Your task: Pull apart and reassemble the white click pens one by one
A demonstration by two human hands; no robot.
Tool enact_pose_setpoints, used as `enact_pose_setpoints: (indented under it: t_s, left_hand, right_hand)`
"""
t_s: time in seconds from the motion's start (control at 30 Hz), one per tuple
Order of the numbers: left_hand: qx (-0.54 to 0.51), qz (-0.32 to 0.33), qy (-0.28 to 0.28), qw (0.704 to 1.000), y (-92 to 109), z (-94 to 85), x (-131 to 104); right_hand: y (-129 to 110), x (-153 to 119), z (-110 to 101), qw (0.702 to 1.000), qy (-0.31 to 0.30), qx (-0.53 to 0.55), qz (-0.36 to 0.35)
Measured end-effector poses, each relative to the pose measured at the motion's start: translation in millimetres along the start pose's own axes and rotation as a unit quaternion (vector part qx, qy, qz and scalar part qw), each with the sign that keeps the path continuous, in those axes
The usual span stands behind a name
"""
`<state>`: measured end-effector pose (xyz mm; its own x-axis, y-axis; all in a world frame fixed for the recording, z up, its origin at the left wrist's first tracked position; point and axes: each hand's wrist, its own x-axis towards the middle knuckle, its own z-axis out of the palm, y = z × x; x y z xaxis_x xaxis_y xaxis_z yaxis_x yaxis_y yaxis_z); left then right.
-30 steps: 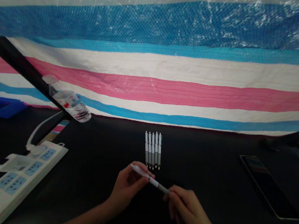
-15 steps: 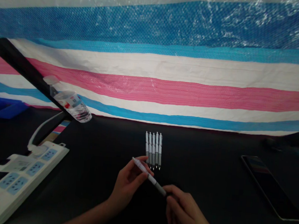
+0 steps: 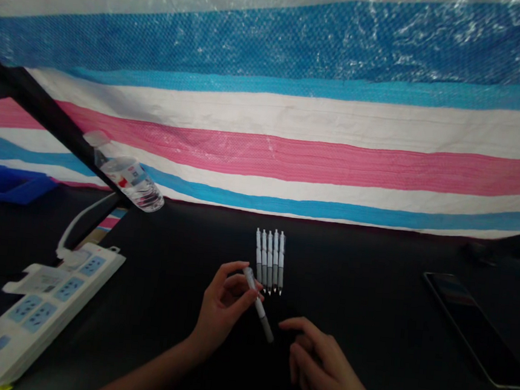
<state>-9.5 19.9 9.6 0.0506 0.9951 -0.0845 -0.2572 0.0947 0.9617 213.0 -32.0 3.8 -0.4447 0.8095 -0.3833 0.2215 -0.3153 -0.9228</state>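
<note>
My left hand [image 3: 223, 304] grips a white and grey pen [image 3: 260, 309] near its upper end, tip slanting down to the right. My right hand [image 3: 318, 364] hovers just right of the pen's tip with fingers apart, holding nothing. Just beyond the left hand, several matching pens [image 3: 270, 261] lie side by side in a neat row on the black table [image 3: 368, 314], tips toward me.
A white power strip [image 3: 35, 312] with a white cable lies at the left. A water bottle [image 3: 127, 174] leans on a black bar at the back left. A dark phone [image 3: 476, 329] lies at the right. A striped tarp [image 3: 293, 131] hangs behind; a blue tray [image 3: 1, 181] sits far left.
My right hand has let go of the pen's tip and drawn back a little. My left hand has swung the pen more upright and nearer the row.
</note>
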Motion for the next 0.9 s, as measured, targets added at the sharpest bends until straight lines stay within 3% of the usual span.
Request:
enact_pose_setpoints:
  t_s: [0.9]
  left_hand:
    - [-0.031,-0.024,0.036,0.999,-3.6,-5.8,1.4]
  right_hand:
    - [-1.1,0.9,0.5,1.0,0.001,-0.01,0.006]
